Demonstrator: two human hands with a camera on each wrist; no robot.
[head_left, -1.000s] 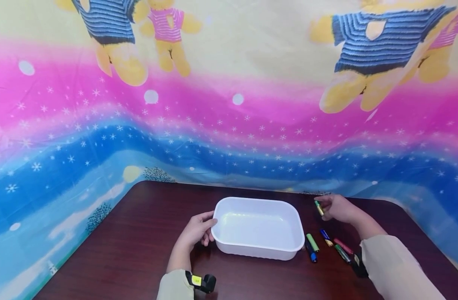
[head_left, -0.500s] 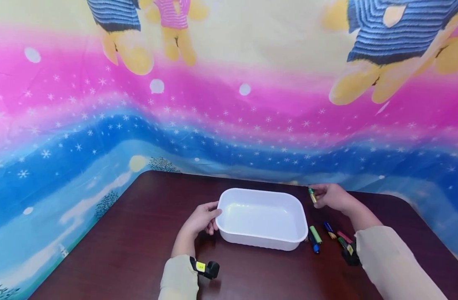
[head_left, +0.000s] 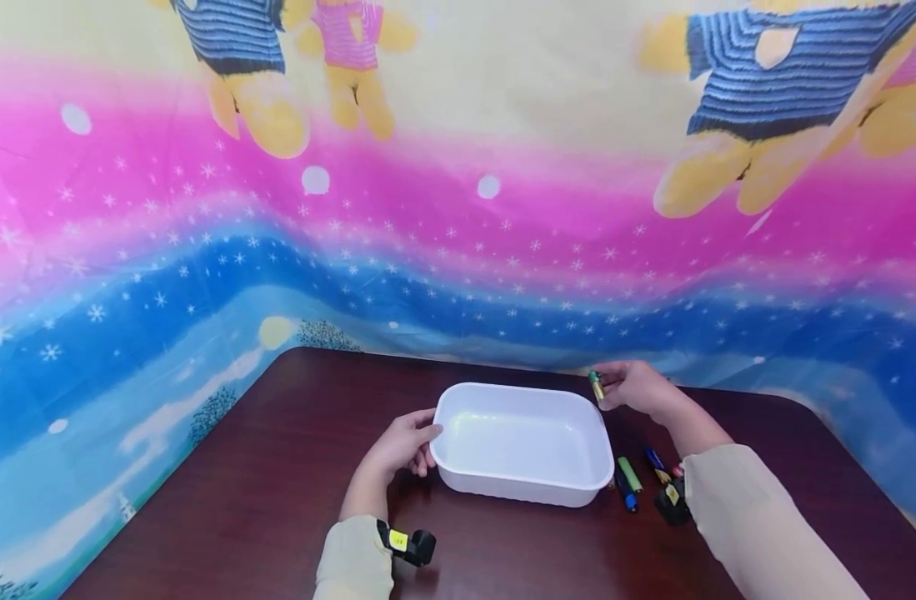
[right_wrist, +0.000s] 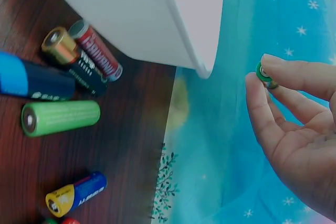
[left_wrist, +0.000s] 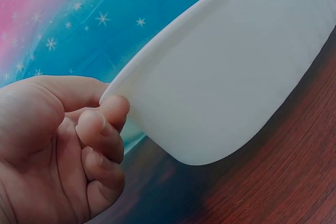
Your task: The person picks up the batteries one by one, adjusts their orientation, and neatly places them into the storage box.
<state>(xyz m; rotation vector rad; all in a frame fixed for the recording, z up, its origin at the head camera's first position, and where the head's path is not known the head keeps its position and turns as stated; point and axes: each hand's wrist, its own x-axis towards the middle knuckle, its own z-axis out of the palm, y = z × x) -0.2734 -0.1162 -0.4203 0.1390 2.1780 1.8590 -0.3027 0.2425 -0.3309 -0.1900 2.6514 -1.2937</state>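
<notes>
A white plastic basin (head_left: 521,492) sits on the dark wooden table. At its left rim, my left hand (head_left: 401,444) pinches the edge between thumb and fingers; the left wrist view shows this grip (left_wrist: 79,140) close up. Beside the basin's far right corner, my right hand (head_left: 639,390) holds a small green and gold battery (head_left: 596,386) between thumb and fingertips, raised above the table. In the right wrist view only the green-ringed end of that battery (right_wrist: 264,73) shows, the rest hidden by fingers. The inside of the basin shows bare in the head view.
Right of the basin lie a light green battery (right_wrist: 61,117), a blue and black one (right_wrist: 37,76), a black and gold one (right_wrist: 73,59), a red and silver one (right_wrist: 96,50) and a blue and yellow one (right_wrist: 76,193). A printed cloth (head_left: 458,250) hangs behind the table (head_left: 262,467).
My right hand has moved left with the green and gold battery, from over the table's right side to the basin's far right corner. My left hand keeps its hold on the rim.
</notes>
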